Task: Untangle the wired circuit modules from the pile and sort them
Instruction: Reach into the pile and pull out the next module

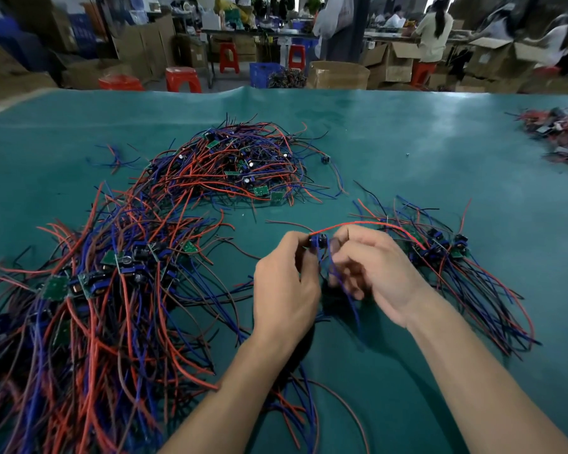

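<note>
Both forearms are extended from the lower edge of the frame toward its centre, bare to the wrists. The left hand [284,286] is raised with its back turned to the camera, fingers [300,239] curled in a pinch. The right hand [374,273] is held just beside it, fingers bent inward and blurred.

Four heaps of wired circuit modules [236,165] on one green bench [407,132], two hands [286,290], one module [318,240] held between them, and four red stools [182,79] in the upper frame.
</note>
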`<state>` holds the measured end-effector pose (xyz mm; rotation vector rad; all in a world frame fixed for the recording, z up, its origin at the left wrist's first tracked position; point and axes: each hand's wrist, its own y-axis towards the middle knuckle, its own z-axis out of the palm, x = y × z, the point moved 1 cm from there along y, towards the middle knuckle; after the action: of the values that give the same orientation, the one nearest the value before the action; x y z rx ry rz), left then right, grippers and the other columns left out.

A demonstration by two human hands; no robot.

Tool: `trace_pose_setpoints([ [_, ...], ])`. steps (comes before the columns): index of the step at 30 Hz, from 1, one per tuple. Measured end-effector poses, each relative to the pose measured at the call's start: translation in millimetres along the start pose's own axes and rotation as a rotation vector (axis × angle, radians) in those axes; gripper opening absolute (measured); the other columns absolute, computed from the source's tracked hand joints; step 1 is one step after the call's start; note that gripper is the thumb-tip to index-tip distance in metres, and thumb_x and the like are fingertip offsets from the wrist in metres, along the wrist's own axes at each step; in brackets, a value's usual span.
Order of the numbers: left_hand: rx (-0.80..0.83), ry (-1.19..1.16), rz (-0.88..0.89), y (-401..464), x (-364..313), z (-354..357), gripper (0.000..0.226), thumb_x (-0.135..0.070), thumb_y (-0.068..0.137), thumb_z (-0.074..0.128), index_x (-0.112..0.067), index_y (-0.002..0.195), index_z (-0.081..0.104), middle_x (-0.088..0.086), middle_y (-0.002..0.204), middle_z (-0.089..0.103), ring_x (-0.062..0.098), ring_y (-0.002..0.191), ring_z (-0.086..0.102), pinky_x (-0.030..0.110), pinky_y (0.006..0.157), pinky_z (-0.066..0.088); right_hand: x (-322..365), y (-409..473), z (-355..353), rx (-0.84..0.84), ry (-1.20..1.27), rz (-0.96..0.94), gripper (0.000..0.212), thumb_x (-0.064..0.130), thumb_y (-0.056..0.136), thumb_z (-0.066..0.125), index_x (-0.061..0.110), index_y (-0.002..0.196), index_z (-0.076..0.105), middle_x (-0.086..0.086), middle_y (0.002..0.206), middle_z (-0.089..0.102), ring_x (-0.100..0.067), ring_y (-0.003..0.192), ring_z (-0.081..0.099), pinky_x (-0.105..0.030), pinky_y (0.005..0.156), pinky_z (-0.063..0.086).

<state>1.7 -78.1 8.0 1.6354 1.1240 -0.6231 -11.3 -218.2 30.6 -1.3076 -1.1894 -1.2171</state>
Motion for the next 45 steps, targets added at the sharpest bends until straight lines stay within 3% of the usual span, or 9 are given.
trace_pose_setpoints([
  [3,-0.004,0.013,0.023,0,0,1,0.013,-0.008,0.092,0.057,-0.017,0.093,0.066,-0.004,0.072,0.066,0.020,0.066,0.056,0.040,0.066,0.047,-1,2,-2,-0.088,0.012,-0.138,0.015,0.013,0.073,0.069,0.022,0.085,0.069,-0.005,0.066,0.061,-0.017,0.049,0.049,-0.024,0.039,0.034],
  [8,0.053,0.000,0.049,1,1,1,0.011,-0.009,0.093,0.059,-0.014,0.091,0.068,0.001,0.069,0.065,0.028,0.067,0.055,0.044,0.064,0.048,1,1,-3,-0.002,0.117,-0.111,0.023,0.000,0.082,0.072,0.011,0.101,0.078,-0.002,0.078,0.065,-0.012,0.056,0.052,-0.023,0.045,0.041],
  [17,0.093,-0.128,-0.008,-2,-6,2,0.025,-0.027,0.099,0.049,-0.020,0.116,0.066,-0.004,0.077,0.068,0.011,0.072,0.060,0.030,0.074,0.049,1,-2,-4,-0.031,0.155,-0.162,0.028,-0.018,0.081,0.067,0.006,0.094,0.077,-0.012,0.097,0.077,-0.019,0.092,0.070,-0.024,0.084,0.057],
  [20,0.067,-0.136,-0.050,0,-3,3,0.015,-0.021,0.099,0.057,-0.020,0.113,0.063,-0.004,0.069,0.065,0.013,0.063,0.056,0.033,0.066,0.046,-1,-1,-2,-0.056,0.178,-0.172,0.026,-0.015,0.078,0.072,0.008,0.089,0.079,-0.012,0.098,0.078,-0.020,0.094,0.072,-0.025,0.085,0.057],
  [23,0.051,-0.137,-0.073,0,-1,2,0.008,-0.020,0.097,0.061,-0.020,0.104,0.064,-0.007,0.078,0.071,0.008,0.073,0.064,0.029,0.070,0.049,0,-1,-4,-0.071,0.185,-0.169,0.020,0.001,0.068,0.080,0.011,0.085,0.081,-0.012,0.095,0.078,-0.021,0.088,0.073,-0.026,0.083,0.058],
  [32,-0.003,-0.134,-0.061,0,-2,1,0.009,-0.019,0.093,0.067,-0.022,0.096,0.059,-0.014,0.086,0.069,0.000,0.086,0.064,0.019,0.077,0.047,1,-1,-9,-0.160,0.270,-0.141,0.024,-0.009,0.080,0.073,0.013,0.075,0.078,-0.006,0.079,0.075,-0.014,0.072,0.070,-0.023,0.064,0.056],
  [36,-0.028,-0.158,-0.052,1,-3,0,0.010,-0.016,0.093,0.065,-0.021,0.096,0.056,-0.013,0.086,0.068,0.001,0.084,0.064,0.017,0.079,0.047,-2,1,-12,-0.329,-0.013,-0.197,0.021,0.000,0.075,0.085,0.018,0.085,0.080,-0.009,0.091,0.077,-0.013,0.080,0.069,-0.030,0.075,0.057],
  [40,-0.012,-0.169,-0.047,1,-3,0,0.011,-0.011,0.092,0.065,-0.020,0.097,0.059,-0.014,0.086,0.069,-0.001,0.084,0.064,0.015,0.077,0.047,1,-1,-8,-0.202,-0.088,-0.247,0.030,0.003,0.073,0.088,0.025,0.093,0.083,0.000,0.103,0.078,-0.015,0.096,0.069,-0.037,0.093,0.055],
  [45,-0.030,-0.197,-0.032,1,-3,0,0.014,-0.007,0.089,0.064,-0.019,0.097,0.063,-0.011,0.087,0.071,0.005,0.084,0.067,0.020,0.074,0.051,2,-2,-5,-0.059,0.054,-0.257,0.020,0.008,0.072,0.083,0.013,0.091,0.084,-0.012,0.094,0.079,-0.019,0.087,0.074,-0.027,0.084,0.057],
])
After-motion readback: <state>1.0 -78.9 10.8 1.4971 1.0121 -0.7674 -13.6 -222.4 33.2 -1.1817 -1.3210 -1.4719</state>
